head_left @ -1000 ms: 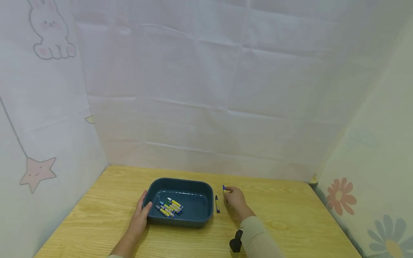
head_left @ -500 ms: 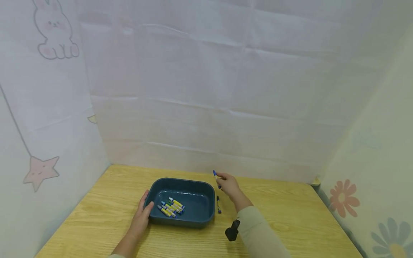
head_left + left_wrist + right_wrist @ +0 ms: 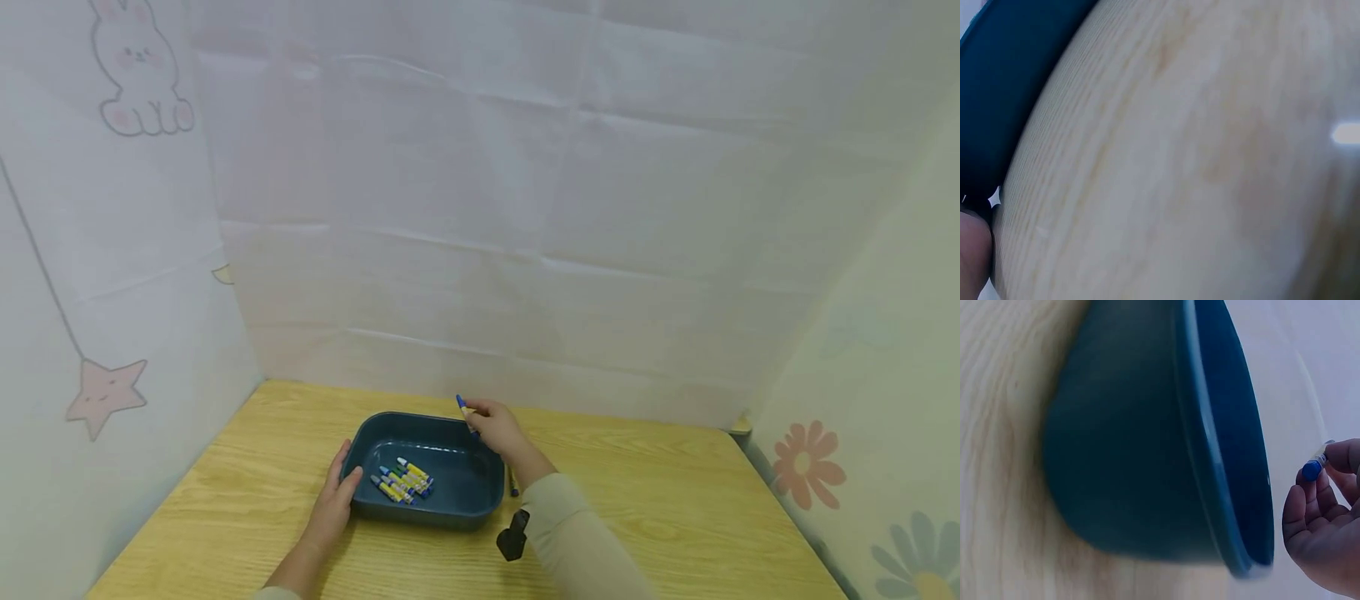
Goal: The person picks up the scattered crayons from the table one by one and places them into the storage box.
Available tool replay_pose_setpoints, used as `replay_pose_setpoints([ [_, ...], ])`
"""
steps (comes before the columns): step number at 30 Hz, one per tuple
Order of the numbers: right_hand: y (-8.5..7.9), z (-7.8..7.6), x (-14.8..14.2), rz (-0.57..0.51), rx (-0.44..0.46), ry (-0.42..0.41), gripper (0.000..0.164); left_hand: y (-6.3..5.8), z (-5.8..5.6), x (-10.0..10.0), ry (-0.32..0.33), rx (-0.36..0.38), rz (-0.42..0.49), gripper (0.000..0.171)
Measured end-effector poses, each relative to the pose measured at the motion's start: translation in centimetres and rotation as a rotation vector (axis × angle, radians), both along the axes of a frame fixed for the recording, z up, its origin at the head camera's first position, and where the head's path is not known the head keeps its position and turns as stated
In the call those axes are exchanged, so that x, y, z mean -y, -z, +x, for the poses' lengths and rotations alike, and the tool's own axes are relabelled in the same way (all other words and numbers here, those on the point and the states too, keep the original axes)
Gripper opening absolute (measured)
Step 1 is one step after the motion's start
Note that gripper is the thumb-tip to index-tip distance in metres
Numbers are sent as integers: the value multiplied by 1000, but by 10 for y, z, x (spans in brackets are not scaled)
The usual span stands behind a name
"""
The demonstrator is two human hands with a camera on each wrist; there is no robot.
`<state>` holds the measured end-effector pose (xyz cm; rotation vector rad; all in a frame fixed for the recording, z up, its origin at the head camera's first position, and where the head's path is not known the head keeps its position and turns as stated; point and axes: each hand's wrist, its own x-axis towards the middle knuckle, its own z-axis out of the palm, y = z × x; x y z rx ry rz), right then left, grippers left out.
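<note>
A dark blue-green rectangular dish [image 3: 480,500] stands on the wooden table, with several yellow-wrapped crayons [image 3: 405,481] piled in its left half. My left hand [image 3: 332,506] holds the dish's left side, thumb at the rim and fingers along the outer wall. Above the back right corner of the dish, my right hand [image 3: 498,429] pinches a blue crayon [image 3: 461,403] between thumb and fingers. In the right wrist view the blue end of that crayon [image 3: 1312,470] shows beyond the dish's rim. Another crayon [image 3: 513,485] lies right of the dish, partly hidden by the right arm.
The wooden table [image 3: 660,500] extends to both sides of the dish. A pale cloth wall [image 3: 450,250] closes off the back, with printed side walls left and right. A black wrist device [image 3: 513,537] sits at the right sleeve.
My right hand has lifted the blue crayon off the table and carried it left, over the dish's back right corner. The left hand keeps its hold on the dish.
</note>
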<state>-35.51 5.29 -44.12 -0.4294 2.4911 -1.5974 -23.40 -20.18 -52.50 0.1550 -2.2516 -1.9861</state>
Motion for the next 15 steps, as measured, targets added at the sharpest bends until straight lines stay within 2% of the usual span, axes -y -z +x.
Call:
replay_pose_setpoints([
  [15,23,16,39,145,35,-145,33,-2,1,-3,-2,-23,34,64],
])
